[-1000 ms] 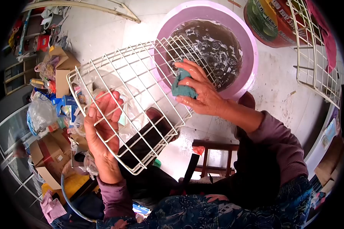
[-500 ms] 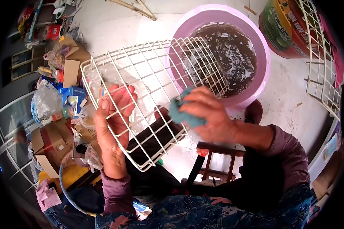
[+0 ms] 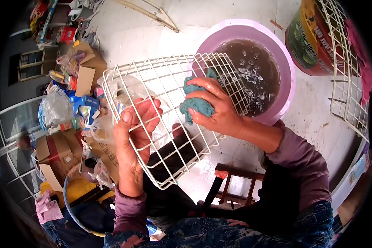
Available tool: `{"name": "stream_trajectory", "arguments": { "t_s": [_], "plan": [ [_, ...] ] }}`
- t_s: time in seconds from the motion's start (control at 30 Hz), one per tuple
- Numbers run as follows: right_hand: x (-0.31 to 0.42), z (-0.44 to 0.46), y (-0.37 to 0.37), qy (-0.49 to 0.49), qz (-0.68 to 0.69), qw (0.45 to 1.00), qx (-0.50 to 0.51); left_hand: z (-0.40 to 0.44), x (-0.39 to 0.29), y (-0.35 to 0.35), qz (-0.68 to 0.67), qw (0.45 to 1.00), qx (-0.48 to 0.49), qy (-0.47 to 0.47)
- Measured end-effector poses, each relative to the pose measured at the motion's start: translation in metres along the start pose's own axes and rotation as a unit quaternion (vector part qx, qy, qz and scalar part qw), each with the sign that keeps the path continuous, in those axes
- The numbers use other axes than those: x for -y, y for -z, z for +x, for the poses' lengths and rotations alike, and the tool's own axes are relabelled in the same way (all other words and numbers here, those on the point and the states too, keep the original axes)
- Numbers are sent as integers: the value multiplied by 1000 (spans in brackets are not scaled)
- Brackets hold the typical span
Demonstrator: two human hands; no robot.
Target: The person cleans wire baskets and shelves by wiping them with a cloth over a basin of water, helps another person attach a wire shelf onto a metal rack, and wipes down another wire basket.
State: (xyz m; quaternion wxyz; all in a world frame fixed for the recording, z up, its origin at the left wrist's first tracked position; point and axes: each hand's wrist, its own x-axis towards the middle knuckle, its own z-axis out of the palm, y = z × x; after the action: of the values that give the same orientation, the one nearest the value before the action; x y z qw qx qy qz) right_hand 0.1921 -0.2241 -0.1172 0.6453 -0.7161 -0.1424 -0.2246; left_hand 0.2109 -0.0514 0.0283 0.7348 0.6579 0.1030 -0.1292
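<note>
A white wire basket (image 3: pixel 168 108) is held tilted in front of me, its far end over the rim of a pink basin (image 3: pixel 286 62). My left hand (image 3: pixel 135 128) grips the basket's left edge, thumb outside and fingers behind the wires. In my right hand (image 3: pixel 217 105) is a bunched teal cloth (image 3: pixel 197 106), pressed against the wires at the basket's right part. Murky water (image 3: pixel 252 78) with some foam and bubbles fills much of the basin.
Another white wire rack (image 3: pixel 346 70) stands at the right beside a red and green bucket (image 3: pixel 308 41). A small wooden stool (image 3: pixel 240 182) is below. Cardboard boxes (image 3: pixel 56 155) and plastic bags (image 3: pixel 56 108) pile up at the left. Wooden sticks (image 3: pixel 153 14) lie on the floor.
My right hand has moved slightly up with the cloth along the wires. The view has shifted, so basket and basin sit a little lower and further right. The water looks calmer.
</note>
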Motion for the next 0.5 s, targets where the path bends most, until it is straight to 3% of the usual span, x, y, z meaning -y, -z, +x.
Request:
{"name": "stream_trajectory", "arguments": {
  "t_s": [0.17,0.5],
  "plan": [
    [-9,10,1,-41,-28,998,-47,-1,0,-3,-2,1000,-2,-3],
    [-24,32,-2,19,-77,994,-77,-1,-1,-5,-11,1000,-13,-6]
  ]
}}
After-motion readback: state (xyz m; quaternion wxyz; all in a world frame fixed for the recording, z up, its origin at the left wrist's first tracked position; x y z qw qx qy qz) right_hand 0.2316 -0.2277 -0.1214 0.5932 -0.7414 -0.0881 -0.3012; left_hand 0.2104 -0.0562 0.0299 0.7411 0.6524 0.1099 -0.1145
